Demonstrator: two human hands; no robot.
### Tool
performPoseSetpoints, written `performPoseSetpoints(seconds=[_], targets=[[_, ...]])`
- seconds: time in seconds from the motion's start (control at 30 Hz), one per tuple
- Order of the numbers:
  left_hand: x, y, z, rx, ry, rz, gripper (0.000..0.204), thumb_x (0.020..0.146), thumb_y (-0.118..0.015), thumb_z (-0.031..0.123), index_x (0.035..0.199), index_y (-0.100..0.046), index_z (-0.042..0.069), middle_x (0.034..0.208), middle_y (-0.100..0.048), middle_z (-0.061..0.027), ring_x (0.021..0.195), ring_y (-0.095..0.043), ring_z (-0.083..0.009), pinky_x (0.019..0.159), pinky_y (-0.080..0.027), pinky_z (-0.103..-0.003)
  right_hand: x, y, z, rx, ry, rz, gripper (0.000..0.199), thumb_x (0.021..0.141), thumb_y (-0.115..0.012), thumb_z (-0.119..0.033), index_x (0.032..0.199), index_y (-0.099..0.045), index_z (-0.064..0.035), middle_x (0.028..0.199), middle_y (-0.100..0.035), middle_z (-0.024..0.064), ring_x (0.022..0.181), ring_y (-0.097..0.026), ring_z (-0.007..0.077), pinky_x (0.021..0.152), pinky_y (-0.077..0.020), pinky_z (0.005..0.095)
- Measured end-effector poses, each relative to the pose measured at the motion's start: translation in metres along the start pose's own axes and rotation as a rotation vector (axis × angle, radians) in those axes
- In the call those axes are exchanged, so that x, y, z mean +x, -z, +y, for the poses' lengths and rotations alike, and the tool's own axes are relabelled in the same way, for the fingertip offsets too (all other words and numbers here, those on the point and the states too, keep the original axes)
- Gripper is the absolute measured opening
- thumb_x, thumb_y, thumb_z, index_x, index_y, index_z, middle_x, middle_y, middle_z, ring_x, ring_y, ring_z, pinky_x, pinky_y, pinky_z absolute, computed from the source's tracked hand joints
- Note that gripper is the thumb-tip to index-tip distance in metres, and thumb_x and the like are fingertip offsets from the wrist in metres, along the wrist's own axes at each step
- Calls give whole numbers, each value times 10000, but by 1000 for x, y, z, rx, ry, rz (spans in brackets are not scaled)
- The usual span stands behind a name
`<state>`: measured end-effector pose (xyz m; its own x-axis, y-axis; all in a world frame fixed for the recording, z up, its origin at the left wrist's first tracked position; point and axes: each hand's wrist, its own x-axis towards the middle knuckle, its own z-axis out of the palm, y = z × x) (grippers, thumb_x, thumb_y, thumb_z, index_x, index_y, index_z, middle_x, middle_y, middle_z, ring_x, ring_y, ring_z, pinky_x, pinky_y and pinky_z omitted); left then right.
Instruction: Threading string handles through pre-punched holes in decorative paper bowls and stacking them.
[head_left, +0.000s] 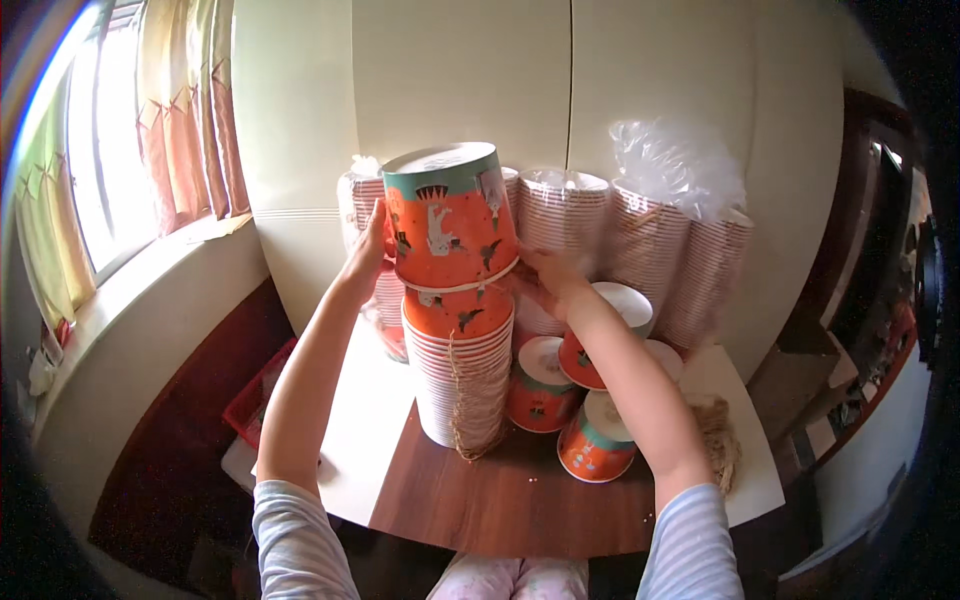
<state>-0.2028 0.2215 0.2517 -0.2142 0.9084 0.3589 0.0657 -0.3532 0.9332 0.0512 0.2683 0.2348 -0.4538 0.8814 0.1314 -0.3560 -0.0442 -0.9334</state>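
Observation:
Both my hands grip an upside-down orange paper bucket point(450, 235) with a green band and printed figures. My left hand point(368, 255) presses on its left side. Near the lower right rim, the fingers of my right hand point(548, 280) are partly hidden. The bucket's rim is over the top of a tall stack of nested paper buckets point(458, 375); whether it rests on them I cannot tell. A strand of twine point(457, 400) runs down the front of that stack. To its right stand several upside-down buckets point(597, 445), some partly behind my right forearm.
Plastic-wrapped stacks of paper buckets point(565, 215) line the back of the table against a pale wall. A bundle of twine point(718, 440) lies at the table's right. A red basket point(255, 400) is beyond the left edge, below a curtained window.

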Motion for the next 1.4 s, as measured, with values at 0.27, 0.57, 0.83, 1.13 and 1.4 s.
performPoseSetpoints(seconds=[0.27, 0.57, 0.83, 1.13, 1.4], targets=[[-17, -13, -11, 60, -106, -59, 623, 910, -318, 501, 1321, -308, 32, 1333, -350, -95, 1236, -301, -199, 1026, -212, -324, -36, 0, 18, -123, -211, -62, 213, 843, -574, -304, 890, -574, -97, 773, -599, 21, 681, -580, 116, 596, -503, 269], [-22, -17, -48, 93, -237, -52, 566, 917, -333, 466, 1270, -367, 24, 1241, -448, -121, 1166, -385, -203, 989, -273, -315, -45, 4, 40, -247, -233, 8, 203, 842, -577, -311, 860, -578, -109, 747, -598, -8, 613, -570, 106, 566, -493, 271], [-23, -14, -69, 181, -237, 2, 605, 933, -248, 466, 1321, -303, 5, 1320, -361, -111, 1214, -308, -198, 1026, -204, -303, -41, 7, 53, -249, -208, -16, 207, 866, -539, -317, 839, -568, -113, 715, -576, -21, 599, -549, 91, 565, -483, 261], [-16, -19, -97, 210, -422, 189, 508, 924, -256, 407, 1219, -423, 29, 1157, -501, -202, 1068, -457, -338, 941, -314, -393, -43, 4, 53, -359, -171, 7, 240, 853, -548, -354, 802, -559, -120, 649, -552, -23, 562, -530, 86, 513, -434, 233], [-32, -27, -102, 321, -384, 276, 480, 921, -267, 388, 1225, -426, 51, 1172, -482, -194, 1090, -413, -324, 959, -281, -393, -39, 11, 64, -427, -128, 72, 247, 854, -554, -297, 799, -578, -58, 639, -543, 5, 550, -504, 102, 482, -405, 257]])
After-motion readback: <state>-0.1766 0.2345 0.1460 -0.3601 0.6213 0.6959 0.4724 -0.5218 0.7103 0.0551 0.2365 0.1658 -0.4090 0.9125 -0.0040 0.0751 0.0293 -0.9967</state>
